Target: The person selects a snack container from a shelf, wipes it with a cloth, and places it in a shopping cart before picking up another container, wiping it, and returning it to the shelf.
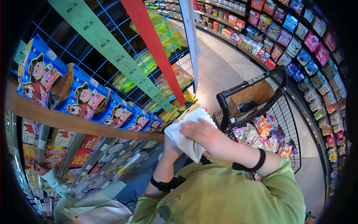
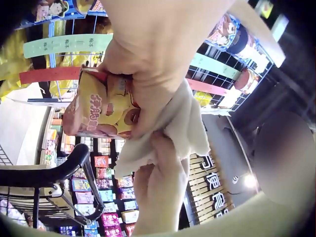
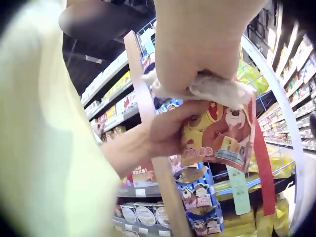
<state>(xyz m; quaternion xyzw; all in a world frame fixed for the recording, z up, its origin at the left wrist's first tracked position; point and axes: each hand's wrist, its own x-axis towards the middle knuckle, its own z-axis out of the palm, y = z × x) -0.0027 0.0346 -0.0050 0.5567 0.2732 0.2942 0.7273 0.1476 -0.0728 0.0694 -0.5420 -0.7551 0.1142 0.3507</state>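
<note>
My left hand (image 3: 170, 128) grips a red and yellow snack packet (image 3: 222, 136) with a cartoon bear on its front. In the left wrist view the packet (image 2: 106, 106) sticks out past the fingers. A white cloth (image 1: 182, 136) drapes over the packet and part of the left hand in the head view, so only a small piece of the packet shows there. My right hand (image 1: 204, 137) lies across the cloth from the other side, with its thumb against the fabric in the left wrist view. The cloth (image 3: 222, 91) is bunched beneath the right palm.
On the left, blue display boxes (image 1: 84, 93) line a wooden ledge (image 1: 74, 121) before a wire rack with green and red strips. A black shopping cart (image 1: 294, 130) with snack bags stands at right. Stocked shelves curve behind it. Another person's sleeve (image 1: 61, 186) shows lower left.
</note>
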